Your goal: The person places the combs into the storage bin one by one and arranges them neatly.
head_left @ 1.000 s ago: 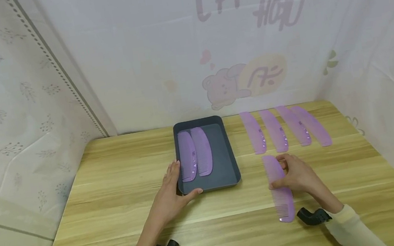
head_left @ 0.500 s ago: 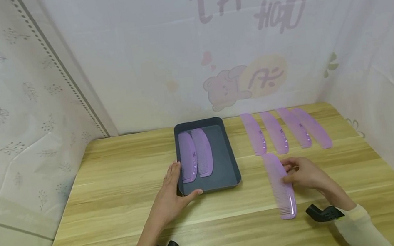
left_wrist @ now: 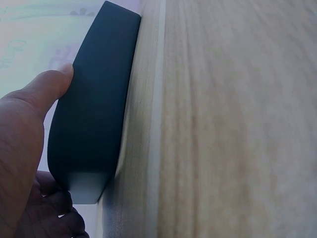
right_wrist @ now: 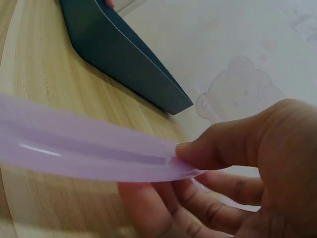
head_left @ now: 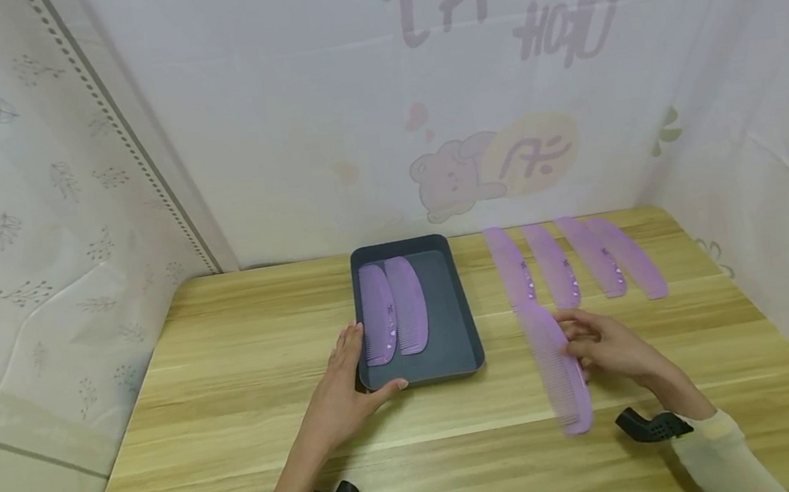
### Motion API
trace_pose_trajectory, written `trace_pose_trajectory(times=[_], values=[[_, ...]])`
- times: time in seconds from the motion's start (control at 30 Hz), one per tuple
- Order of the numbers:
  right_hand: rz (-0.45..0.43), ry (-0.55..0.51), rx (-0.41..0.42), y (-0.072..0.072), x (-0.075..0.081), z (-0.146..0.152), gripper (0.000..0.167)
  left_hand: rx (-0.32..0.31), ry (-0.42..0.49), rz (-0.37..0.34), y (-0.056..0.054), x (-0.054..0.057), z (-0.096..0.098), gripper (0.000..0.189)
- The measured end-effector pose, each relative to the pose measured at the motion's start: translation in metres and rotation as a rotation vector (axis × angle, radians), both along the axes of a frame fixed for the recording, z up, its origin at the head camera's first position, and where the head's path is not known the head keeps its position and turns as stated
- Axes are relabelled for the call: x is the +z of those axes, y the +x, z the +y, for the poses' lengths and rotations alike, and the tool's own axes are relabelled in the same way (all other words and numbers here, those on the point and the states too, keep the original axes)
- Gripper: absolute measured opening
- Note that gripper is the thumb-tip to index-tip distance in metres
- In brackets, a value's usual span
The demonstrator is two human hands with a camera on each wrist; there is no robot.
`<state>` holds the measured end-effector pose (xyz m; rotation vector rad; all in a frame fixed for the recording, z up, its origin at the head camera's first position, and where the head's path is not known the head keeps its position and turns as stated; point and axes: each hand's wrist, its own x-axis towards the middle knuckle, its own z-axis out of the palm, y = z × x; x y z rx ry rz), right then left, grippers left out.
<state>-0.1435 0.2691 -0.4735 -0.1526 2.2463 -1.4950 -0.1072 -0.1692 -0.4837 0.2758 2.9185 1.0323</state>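
My left hand (head_left: 339, 392) rests against the near left corner of a dark grey tray (head_left: 459, 359), its thumb along the near wall and its fingers along the left side. Two purple combs (head_left: 377, 316) lie side by side in the tray's left part. To the right of the tray, my right hand (head_left: 609, 346) pinches another purple comb (head_left: 557, 370) by its back edge between thumb and fingers. That comb is tilted, its teeth toward the left. In the right wrist view, the held comb (right_wrist: 84, 144) looks raised off the table.
Several more purple combs (head_left: 555, 265) lie in a row at the table's back right, partly behind the held comb's far end. The wooden table (head_left: 230, 370) meets patterned curtains (head_left: 287, 126) at the back and sides. Each wrist wears a black camera mount (head_left: 653, 424).
The right hand has shifted slightly right and turned the comb; its thumb has moved from over the teeth to the back edge. The left hand and tray have stayed put.
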Motion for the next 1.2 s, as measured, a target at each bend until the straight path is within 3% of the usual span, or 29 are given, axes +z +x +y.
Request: trace_pose_trajectory(times=[0.53,0.9,1.2], values=[[0.103,-0.099,-0.034,-0.012,0.008,-0.012,0.061,-0.003,0.002,0.006,0.0,0.0,0.001,0.124],[0.143,-0.108,-0.047,-0.023,0.012,-0.018,0.06,-0.002,0.002,0.015,0.0,0.0,0.001,0.123],[0.126,-0.11,-0.079,-0.033,0.016,-0.027,0.057,0.001,0.0,0.015,0.0,0.0,0.001,0.123]])
